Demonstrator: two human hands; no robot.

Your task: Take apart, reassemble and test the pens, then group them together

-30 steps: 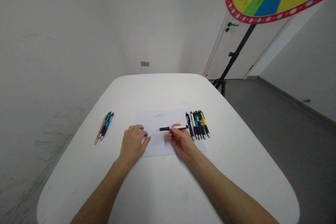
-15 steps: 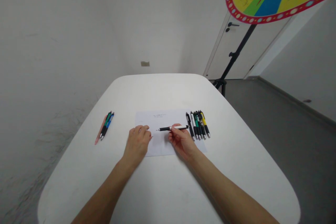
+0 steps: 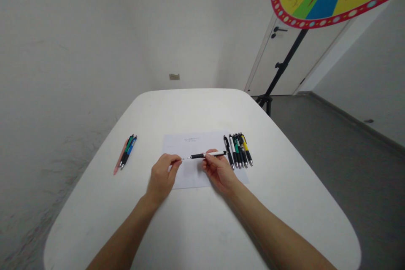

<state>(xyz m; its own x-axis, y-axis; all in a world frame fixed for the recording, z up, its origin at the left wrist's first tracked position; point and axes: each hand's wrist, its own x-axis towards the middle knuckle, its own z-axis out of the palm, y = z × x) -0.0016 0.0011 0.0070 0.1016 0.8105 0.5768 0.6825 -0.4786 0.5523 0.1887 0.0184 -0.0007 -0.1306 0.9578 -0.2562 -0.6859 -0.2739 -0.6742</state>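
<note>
hanging over the paper [image 3: 193,178], the pen [image 3: 198,156] was held in the closed right grip [image 3: 219,172]; just off its point [image 3: 189,157], a tiny part [image 3: 182,159] was pinched in the left grip [image 3: 162,174]. by slack pinching, the part could be dropped; by misalignment, the point bent.

Held pen [image 3: 217,153] of smooth plastic, matt grip [image 3: 196,156]; matt paper sheet [image 3: 193,176]; smooth tabletop [image 3: 186,112]

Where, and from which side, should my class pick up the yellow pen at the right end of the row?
Probably best by its black section, near the silver end, coming from the right with a pinch. The yellow pen is the outermost, and that end splays away from the neighbouring pen, so a fingertip may fit between; its other end lies closer in.
</note>
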